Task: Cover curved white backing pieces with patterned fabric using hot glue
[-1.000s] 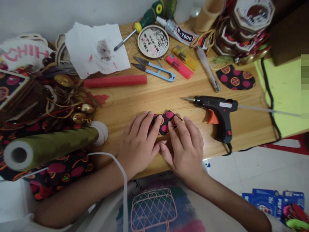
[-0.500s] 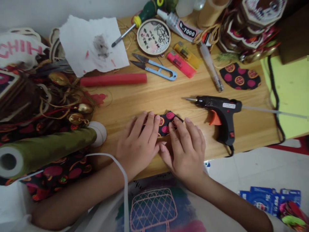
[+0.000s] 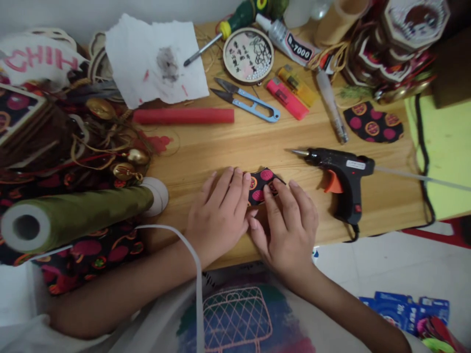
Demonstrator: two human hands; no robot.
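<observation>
My left hand (image 3: 221, 211) and my right hand (image 3: 289, 223) lie side by side, fingers stretched flat, pressing down on a small piece of black fabric with pink and orange dots (image 3: 262, 184) on the wooden table (image 3: 235, 147). Most of the fabric piece is hidden under the fingers. A black hot glue gun (image 3: 340, 174) with an orange trigger lies just right of my right hand, its nozzle pointing left.
A red foam stick (image 3: 183, 116), blue thread snips (image 3: 250, 100), pink and yellow lighters (image 3: 290, 93), a glue tube (image 3: 290, 41), a round decorated disc (image 3: 248, 55), stained white paper (image 3: 158, 61) and another dotted fabric piece (image 3: 373, 125) lie behind. A green fabric roll (image 3: 79, 215) and ornaments crowd the left.
Both hands stay pressed on the fabric piece. Only the camera view has shifted slightly, moving everything a little right in the picture.
</observation>
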